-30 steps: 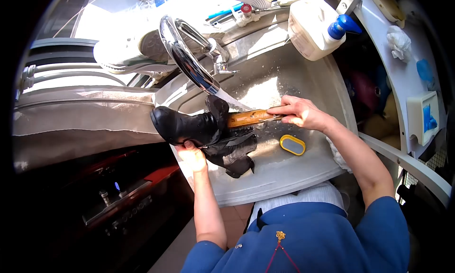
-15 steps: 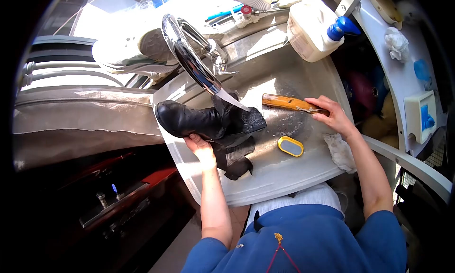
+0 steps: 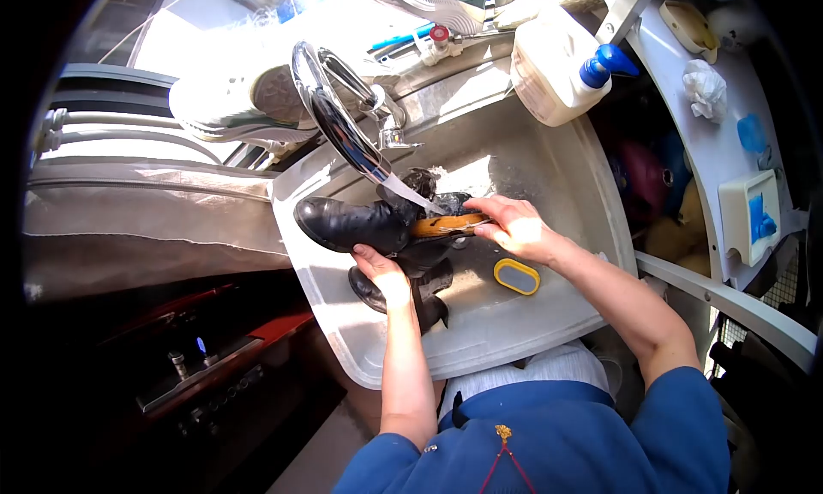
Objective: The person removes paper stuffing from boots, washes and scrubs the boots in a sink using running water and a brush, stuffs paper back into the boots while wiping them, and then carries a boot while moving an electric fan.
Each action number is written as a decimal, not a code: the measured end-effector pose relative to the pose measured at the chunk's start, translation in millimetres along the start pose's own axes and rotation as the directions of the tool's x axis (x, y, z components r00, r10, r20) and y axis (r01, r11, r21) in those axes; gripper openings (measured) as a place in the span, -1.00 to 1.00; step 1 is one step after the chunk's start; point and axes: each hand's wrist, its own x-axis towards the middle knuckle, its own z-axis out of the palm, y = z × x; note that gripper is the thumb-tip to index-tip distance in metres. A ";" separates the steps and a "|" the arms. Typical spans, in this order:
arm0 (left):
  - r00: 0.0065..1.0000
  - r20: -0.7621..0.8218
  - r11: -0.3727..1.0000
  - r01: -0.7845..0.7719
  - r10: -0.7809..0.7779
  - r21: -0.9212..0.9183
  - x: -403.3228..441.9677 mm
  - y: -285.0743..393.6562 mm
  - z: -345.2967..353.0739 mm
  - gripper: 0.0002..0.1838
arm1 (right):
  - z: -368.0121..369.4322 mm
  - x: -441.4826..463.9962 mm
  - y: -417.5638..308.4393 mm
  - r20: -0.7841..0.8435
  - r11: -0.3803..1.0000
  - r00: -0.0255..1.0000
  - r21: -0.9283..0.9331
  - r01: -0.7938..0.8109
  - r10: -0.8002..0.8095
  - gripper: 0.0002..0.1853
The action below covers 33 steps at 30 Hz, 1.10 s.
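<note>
My left hand (image 3: 384,274) is closed on the underside of a black leather boot (image 3: 347,224), toe to the left, over the sink (image 3: 399,357). My right hand (image 3: 517,226) grips a brush with a wooden back (image 3: 441,225), laid against the boot's shaft; its bristles are hidden. Water from the chrome faucet (image 3: 330,112) runs onto the boot beside the brush. A second black boot (image 3: 367,290) lies lower in the sink, partly covered by my left hand and the first boot. Near my right wrist lies an oval yellow-rimmed grey pad (image 3: 517,276).
A large bottle with a blue pump (image 3: 557,69) stands on the sink's back right corner. Pale sneakers (image 3: 236,104) rest behind the faucet. At right, a white shelf (image 3: 677,74) carries a soap dish (image 3: 748,215) and crumpled tissue (image 3: 706,91).
My right hand has moved left with the brush, from beside the boot onto its shaft. My left hand and the boot have shifted slightly right, and more of the second boot shows.
</note>
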 end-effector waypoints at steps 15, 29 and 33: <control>0.975 0.018 0.926 0.218 -0.223 -0.309 -11.5 -8.7 -8.8 -0.31 | 16.2 10.5 5.4 0.045 0.981 0.999 0.195 -0.017 0.008 -0.64; 0.992 -0.032 0.991 0.123 -0.125 -0.053 6.2 0.6 -12.6 -0.19 | 15.3 9.1 25.7 0.096 0.950 0.995 0.308 -0.049 0.020 -0.63; 0.978 -0.125 0.985 0.159 -0.166 -0.068 -19.0 -7.1 17.4 -0.13 | 8.8 54.9 -28.9 0.047 0.993 0.999 0.111 -0.030 0.025 -0.65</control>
